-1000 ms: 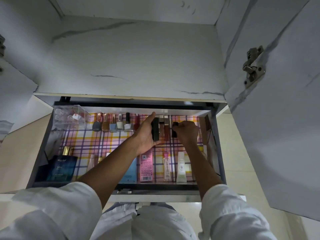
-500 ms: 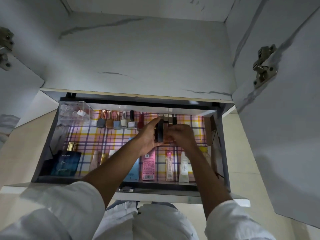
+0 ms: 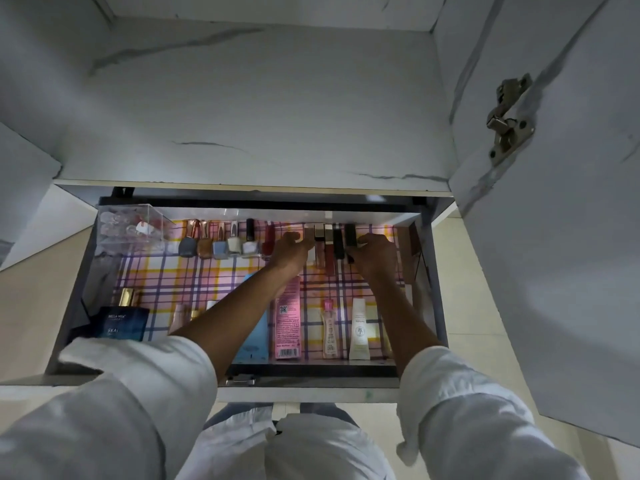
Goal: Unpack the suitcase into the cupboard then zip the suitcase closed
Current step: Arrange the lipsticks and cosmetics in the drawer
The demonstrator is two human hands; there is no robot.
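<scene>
the unpacking looks well advanced, but the suitcase is not in view, so i cannot tell how much remains inside it, and the zipping is, by my judgement, not yet done.

the pulled-out drawer (image 3: 74, 271) of the cupboard (image 3: 242, 109) already holds many things on its checked liner (image 3: 214, 282). along the back wall stands a row of nail polish bottles (image 3: 218, 242), next to a clear plastic box (image 3: 130, 225) in the back left corner. at the front lie a dark blue perfume box (image 3: 119, 323), a pink carton (image 3: 287, 323), a small clear bottle (image 3: 329, 329) and a white tube (image 3: 359, 330).

both hands work at the back row, right of the middle. the left hand (image 3: 291, 251) rests at the left side of a small group of lipstick tubes (image 3: 330, 242), and the right hand (image 3: 375, 252) is at its right side, the fingers curled around the rightmost dark tube (image 3: 350, 233). whether the left fingers pinch a tube or only steady the group, i cannot tell, because the tubes hide the fingertips.

it seems the step now is to line up these tubes. after that, what is left in the suitcase must come over, and then the closing.
</scene>
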